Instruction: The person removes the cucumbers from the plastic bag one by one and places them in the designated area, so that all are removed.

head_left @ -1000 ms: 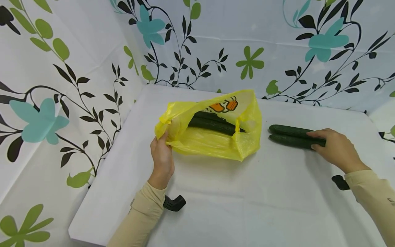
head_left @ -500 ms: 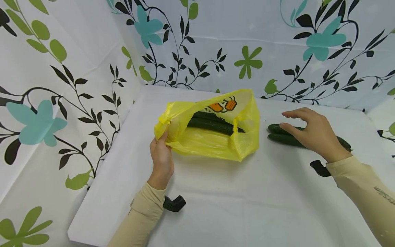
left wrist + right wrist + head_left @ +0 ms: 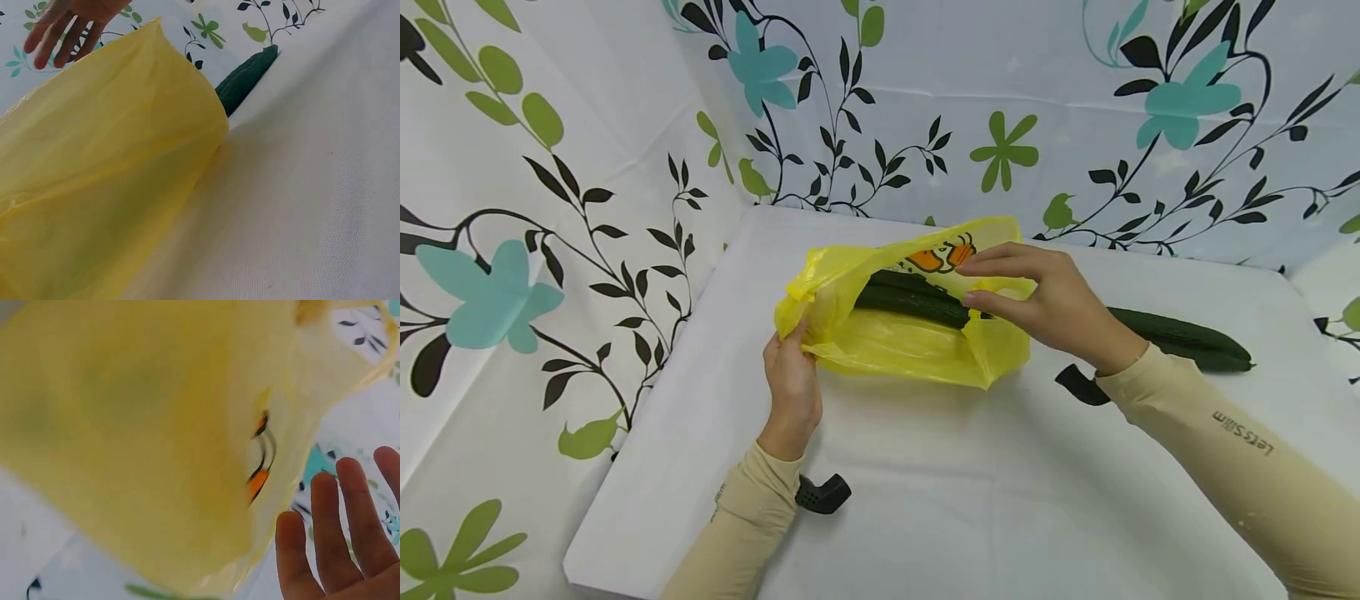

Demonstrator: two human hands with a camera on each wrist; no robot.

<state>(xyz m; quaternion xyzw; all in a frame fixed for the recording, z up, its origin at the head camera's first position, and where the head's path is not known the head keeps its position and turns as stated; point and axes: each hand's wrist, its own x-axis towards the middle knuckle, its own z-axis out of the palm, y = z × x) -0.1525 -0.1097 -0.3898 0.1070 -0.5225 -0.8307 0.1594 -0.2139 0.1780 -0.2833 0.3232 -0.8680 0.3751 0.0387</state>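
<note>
A yellow plastic bag point(image 3: 895, 354) lies with its mouth spread wide, and dark green cucumbers point(image 3: 910, 300) show inside it. My left hand point(image 3: 793, 387) grips the bag's left edge, its thumb on the rim. Over the bag's right side reaches my right hand point(image 3: 1060, 304), thumb and fingers apart and holding nothing. In the right wrist view its fingers point(image 3: 353, 531) are stretched out beside the bag point(image 3: 125, 437). To the right of the bag, cucumbers point(image 3: 1195, 340) lie on the table, partly hidden behind the right hand and forearm.
The white-covered table point(image 3: 925, 500) stands against a hanging cloth point(image 3: 925, 67) printed with leaves and flowers. Small black devices point(image 3: 825, 494) show at both wrists.
My right hand has let go of the cucumbers on the table and moved left to the bag's opening. The left hand keeps its hold on the bag.
</note>
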